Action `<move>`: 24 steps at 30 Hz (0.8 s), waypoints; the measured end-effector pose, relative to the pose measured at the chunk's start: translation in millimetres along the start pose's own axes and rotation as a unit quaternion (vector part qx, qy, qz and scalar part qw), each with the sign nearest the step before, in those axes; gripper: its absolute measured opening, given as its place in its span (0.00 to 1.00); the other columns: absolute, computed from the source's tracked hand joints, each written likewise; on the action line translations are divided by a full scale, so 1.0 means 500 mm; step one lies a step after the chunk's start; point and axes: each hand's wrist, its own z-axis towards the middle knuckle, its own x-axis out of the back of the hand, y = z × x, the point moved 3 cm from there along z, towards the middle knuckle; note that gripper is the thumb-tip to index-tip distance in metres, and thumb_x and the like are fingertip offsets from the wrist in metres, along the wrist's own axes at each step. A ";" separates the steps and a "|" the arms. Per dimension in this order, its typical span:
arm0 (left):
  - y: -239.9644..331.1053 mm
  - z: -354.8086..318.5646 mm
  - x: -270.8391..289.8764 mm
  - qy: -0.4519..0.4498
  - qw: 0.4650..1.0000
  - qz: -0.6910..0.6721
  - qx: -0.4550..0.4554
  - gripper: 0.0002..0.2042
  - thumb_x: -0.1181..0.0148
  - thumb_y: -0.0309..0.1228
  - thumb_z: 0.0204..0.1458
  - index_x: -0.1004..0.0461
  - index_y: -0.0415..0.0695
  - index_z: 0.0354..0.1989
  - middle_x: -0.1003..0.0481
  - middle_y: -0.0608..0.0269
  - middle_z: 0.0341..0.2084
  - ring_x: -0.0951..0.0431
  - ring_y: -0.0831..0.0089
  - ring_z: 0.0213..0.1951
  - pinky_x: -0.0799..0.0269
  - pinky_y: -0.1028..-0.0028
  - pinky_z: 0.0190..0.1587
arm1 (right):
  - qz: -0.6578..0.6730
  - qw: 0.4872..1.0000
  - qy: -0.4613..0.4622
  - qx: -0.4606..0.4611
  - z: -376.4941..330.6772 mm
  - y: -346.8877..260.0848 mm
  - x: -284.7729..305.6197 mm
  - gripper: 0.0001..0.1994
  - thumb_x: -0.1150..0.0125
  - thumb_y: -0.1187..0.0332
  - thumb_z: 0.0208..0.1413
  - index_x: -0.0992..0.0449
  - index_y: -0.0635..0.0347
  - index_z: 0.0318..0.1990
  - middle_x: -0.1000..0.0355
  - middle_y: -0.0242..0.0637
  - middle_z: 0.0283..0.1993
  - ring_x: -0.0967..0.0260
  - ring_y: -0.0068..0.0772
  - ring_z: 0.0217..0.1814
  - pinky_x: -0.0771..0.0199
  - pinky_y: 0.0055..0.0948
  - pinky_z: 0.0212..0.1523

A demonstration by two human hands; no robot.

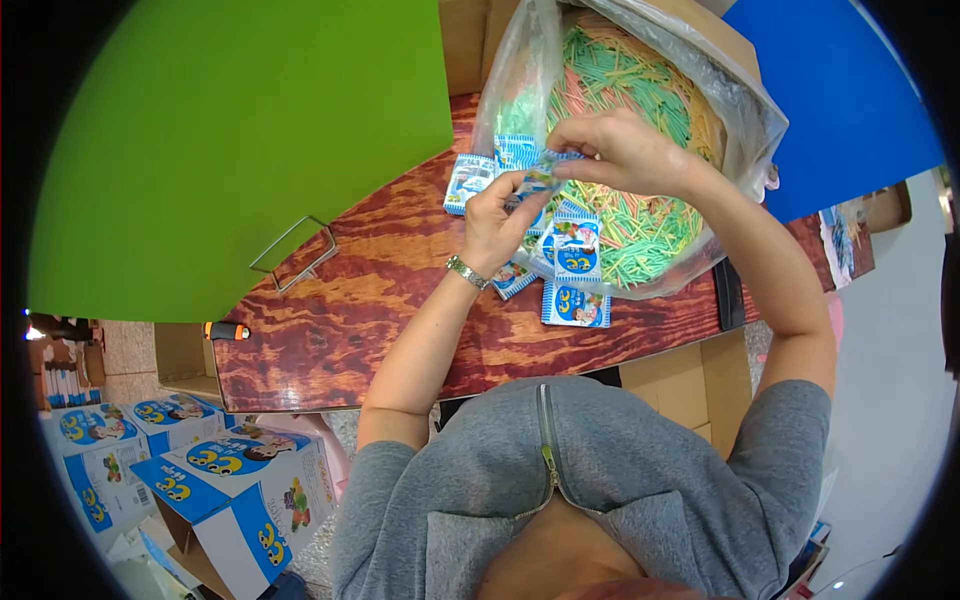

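Note:
My left hand (492,226), with a metal-banded watch on the wrist, is closed on a small blue-and-white packet (541,178) held above the table. At the upper end of that packet, the thumb and fingers of my right hand (628,150) pinch together. Both hands are over the near left side of a clear plastic bag (735,115) full of thin green, yellow and pink sticks (640,90). Several similar packets lie around, one (577,245) on the sticks by the bag's rim, others on the table such as this packet (470,183) beside my left hand.
The bag sits in a cardboard box (700,22) on a red-brown wood-patterned table (350,330). A green panel (250,140) stands left, a blue panel (830,100) right. A wire stand (305,255) and an orange-black cutter (227,331) lie near the left edge. Printed cartons (235,490) stand below left.

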 end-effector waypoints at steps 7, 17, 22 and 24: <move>-0.048 -0.022 0.036 -0.004 0.996 -0.036 0.077 0.08 0.38 0.30 0.55 0.22 0.37 0.37 0.24 0.69 0.24 0.29 0.86 0.27 0.32 0.79 0.29 | 0.169 0.977 0.086 -0.096 -0.036 0.105 -0.082 0.17 0.40 0.65 0.59 0.27 0.58 0.54 0.24 0.38 0.42 0.28 0.22 0.33 0.26 0.27 0.33; -0.036 -0.063 0.032 -0.054 0.940 0.301 -0.150 0.09 0.37 0.28 0.50 0.22 0.43 0.39 0.24 0.60 0.32 0.24 0.62 0.35 0.27 0.66 0.38 | 0.079 0.967 0.136 -0.202 0.004 0.144 -0.285 0.13 0.37 0.60 0.54 0.24 0.58 0.41 0.23 0.43 0.31 0.25 0.51 0.35 0.26 0.44 0.39; -0.070 -0.071 0.017 -0.127 0.914 0.375 -0.091 0.08 0.37 0.28 0.49 0.21 0.45 0.37 0.24 0.64 0.33 0.25 0.63 0.37 0.27 0.66 0.38 | -0.007 0.977 0.103 -0.189 -0.062 0.138 -0.226 0.18 0.34 0.55 0.51 0.25 0.55 0.44 0.25 0.44 0.44 0.26 0.47 0.45 0.27 0.42 0.44; -0.069 -0.064 0.013 -0.119 0.923 0.359 -0.073 0.07 0.37 0.29 0.49 0.21 0.45 0.36 0.24 0.64 0.33 0.25 0.63 0.37 0.27 0.66 0.38 | -0.103 0.975 0.013 -0.194 -0.112 0.164 -0.239 0.18 0.33 0.55 0.49 0.26 0.57 0.41 0.26 0.43 0.42 0.26 0.45 0.40 0.27 0.41 0.39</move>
